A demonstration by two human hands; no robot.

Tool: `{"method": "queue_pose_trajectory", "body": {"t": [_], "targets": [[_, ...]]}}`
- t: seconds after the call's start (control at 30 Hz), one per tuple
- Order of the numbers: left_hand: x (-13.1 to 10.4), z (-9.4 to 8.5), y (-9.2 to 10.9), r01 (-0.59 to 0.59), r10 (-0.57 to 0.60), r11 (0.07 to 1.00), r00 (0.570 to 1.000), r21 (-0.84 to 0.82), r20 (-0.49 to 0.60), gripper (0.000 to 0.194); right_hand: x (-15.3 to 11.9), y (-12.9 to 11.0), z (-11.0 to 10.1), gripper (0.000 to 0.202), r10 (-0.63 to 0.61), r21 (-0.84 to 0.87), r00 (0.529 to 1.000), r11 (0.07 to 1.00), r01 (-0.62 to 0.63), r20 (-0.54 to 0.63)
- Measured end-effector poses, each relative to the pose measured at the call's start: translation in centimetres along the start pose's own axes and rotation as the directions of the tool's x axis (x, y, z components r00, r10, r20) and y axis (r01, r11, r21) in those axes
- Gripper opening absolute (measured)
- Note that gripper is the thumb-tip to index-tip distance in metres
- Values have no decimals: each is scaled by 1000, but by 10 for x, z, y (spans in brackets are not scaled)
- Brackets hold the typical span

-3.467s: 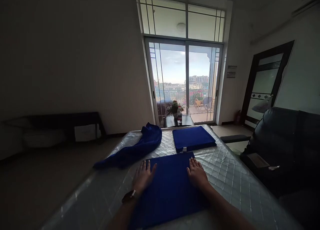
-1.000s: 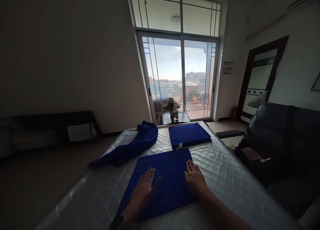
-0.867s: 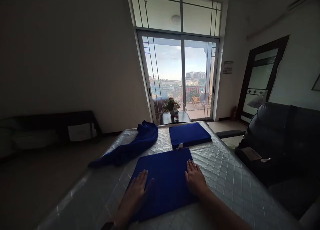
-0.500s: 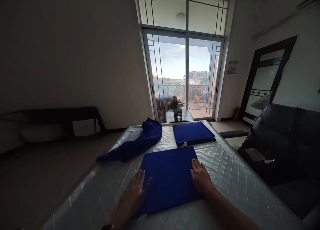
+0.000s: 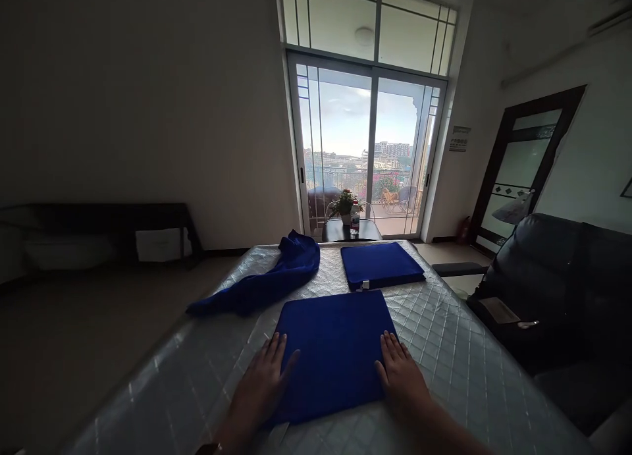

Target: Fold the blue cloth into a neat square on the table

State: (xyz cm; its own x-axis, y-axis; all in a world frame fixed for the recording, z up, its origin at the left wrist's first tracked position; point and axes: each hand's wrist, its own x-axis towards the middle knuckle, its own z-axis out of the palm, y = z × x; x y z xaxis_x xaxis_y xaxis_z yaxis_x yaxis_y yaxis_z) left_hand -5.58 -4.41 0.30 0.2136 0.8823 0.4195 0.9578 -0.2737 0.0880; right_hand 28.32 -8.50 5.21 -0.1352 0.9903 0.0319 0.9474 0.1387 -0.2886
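Observation:
A folded blue cloth (image 5: 336, 356) lies flat as a near-square in front of me. My left hand (image 5: 264, 376) rests along its left edge, fingers stretched forward and thumb on the fabric. On the right edge lies my right hand (image 5: 401, 369), also flat with its fingers extended. Just beyond is a second folded blue cloth (image 5: 382, 263), thicker, with a small white tag at its near edge. A crumpled blue cloth (image 5: 276, 277) sprawls to the far left. What is under my palms is hidden.
The cloths lie on a quilted, silvery covered surface (image 5: 454, 349). Behind its far edge, a small dark table (image 5: 340, 231) carries a potted plant (image 5: 345, 206) and a bottle (image 5: 355, 219). A black armchair (image 5: 567, 290) stands at right, a dark bench (image 5: 108, 231) at left.
My right hand has slid nearer to me along the cloth's right edge. My left hand stays nearly in place. The view has tilted slightly.

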Motion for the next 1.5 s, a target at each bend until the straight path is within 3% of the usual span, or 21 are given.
{"method": "queue_pose_trajectory", "body": {"t": [0.17,0.27,0.33,0.4,0.6,0.67,0.73,0.83,0.97,1.07,1.17,1.27,1.5], "targets": [[-1,3,-13,-129,114,986,984,101,139,55,-1,0,-6,66,-2,25,1000,1000,1,30],[4,2,-14,-81,57,987,984,137,166,50,0,3,-5,66,-9,49,1000,999,9,4],[12,-2,1,-20,-4,988,988,151,154,52,-1,4,-2,65,-18,66,999,998,20,-27],[21,-7,32,-9,-9,992,989,123,145,57,-1,6,1,66,-31,79,998,996,35,-52],[42,-2,174,-200,224,971,954,-132,202,63,5,19,16,63,-75,63,992,995,82,-103],[43,4,201,-252,285,950,941,-185,181,60,8,24,21,61,-93,47,989,994,99,-113],[43,6,210,-256,291,946,940,-196,177,60,9,27,23,60,-101,37,988,994,106,-116],[38,-1,195,-202,236,966,945,-164,226,63,7,23,19,61,-84,52,991,995,89,-101],[26,-23,149,-78,98,994,938,-73,331,66,1,13,5,64,-34,83,997,996,40,-75],[13,-37,115,35,-46,999,910,34,412,66,-1,9,-3,64,-29,89,999,996,32,-36],[-3,-45,91,93,-125,991,894,95,430,68,-1,8,-4,65,-30,91,999,995,32,-17],[-14,-49,82,97,-136,989,894,111,428,70,-1,8,-3,67,-21,95,999,995,24,-30],[-18,-56,86,114,-122,993,917,44,379,73,-3,7,-3,66,-4,60,1000,998,6,-25]]}}
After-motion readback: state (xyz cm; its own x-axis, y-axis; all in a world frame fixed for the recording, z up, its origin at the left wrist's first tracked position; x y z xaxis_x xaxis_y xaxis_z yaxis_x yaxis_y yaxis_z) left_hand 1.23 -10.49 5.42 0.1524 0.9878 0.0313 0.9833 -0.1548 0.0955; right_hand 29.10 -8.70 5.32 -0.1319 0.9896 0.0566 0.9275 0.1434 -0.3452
